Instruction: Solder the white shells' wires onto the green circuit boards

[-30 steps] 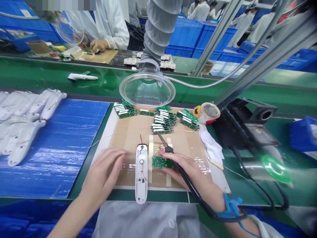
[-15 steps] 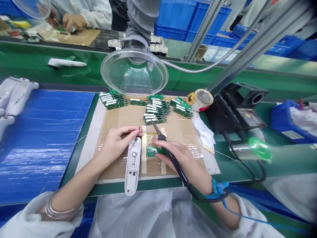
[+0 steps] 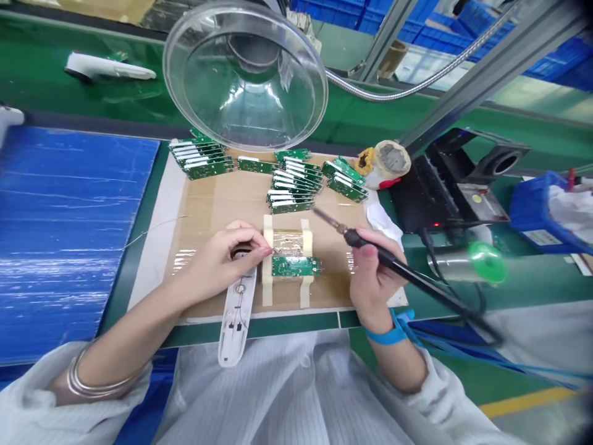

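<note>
My left hand (image 3: 222, 262) is closed in a pinch at the left end of a green circuit board (image 3: 295, 266). Thin wires run into its fingertips, where their ends are mostly hidden. Under that hand a long white plastic housing (image 3: 235, 324) lies tilted, its upper end covered by the fingers; fine wires and small parts show inside. My right hand (image 3: 376, 281) grips a black soldering iron (image 3: 393, 264), whose metal tip points up and left, above and apart from the board. The board lies flat across two pale tape strips (image 3: 267, 293) on the brown cardboard mat (image 3: 199, 216).
Several stacked circuit boards (image 3: 296, 182) line the mat's far side. A clear fume hood (image 3: 245, 133) hangs over them. At the right stand a black iron holder (image 3: 417, 198), a solder spool (image 3: 486, 262) and a blue bin (image 3: 540, 213). A blue sheet (image 3: 69, 247) covers the left side.
My right hand has let go of the circuit board and moved right, lifting the soldering iron away. My left hand has brought the wires to the board's left end. The camera view has tilted down.
</note>
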### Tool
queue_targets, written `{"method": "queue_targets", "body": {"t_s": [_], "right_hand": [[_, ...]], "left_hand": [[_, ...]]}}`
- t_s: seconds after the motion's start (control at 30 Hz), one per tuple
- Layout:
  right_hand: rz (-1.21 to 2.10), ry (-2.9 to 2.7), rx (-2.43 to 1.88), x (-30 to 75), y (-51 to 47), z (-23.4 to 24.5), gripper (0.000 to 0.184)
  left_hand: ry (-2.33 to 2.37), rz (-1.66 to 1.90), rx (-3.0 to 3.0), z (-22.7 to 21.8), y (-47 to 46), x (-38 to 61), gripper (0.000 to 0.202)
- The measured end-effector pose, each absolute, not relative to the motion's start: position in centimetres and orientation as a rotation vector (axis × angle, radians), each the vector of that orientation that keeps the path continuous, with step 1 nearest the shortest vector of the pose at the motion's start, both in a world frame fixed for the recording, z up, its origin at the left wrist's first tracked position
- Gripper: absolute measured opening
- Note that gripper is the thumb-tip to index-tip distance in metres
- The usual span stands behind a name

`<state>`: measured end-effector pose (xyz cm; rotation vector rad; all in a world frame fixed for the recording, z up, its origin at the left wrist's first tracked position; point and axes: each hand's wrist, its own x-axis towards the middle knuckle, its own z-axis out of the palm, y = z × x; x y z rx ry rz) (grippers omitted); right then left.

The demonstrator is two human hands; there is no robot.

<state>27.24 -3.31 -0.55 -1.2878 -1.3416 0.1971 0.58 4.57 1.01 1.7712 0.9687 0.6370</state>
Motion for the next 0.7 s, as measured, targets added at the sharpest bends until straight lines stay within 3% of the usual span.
{"method": "queue_targets", "body": {"t_s": [0.17,0.7], "right_hand": [[0.475,-1.380,-1.091,26.9,-3.4,-1.2,0.018],[0.421,-1.622,-1.010,26.9,-3.2,-1.1,0.010]], "left_hand": [[0.927,0.454,1.932,2.1,4.2,0.8,0.032],[1.001,0.376,2.071,3.0,4.1,1.2,0.031]]}}
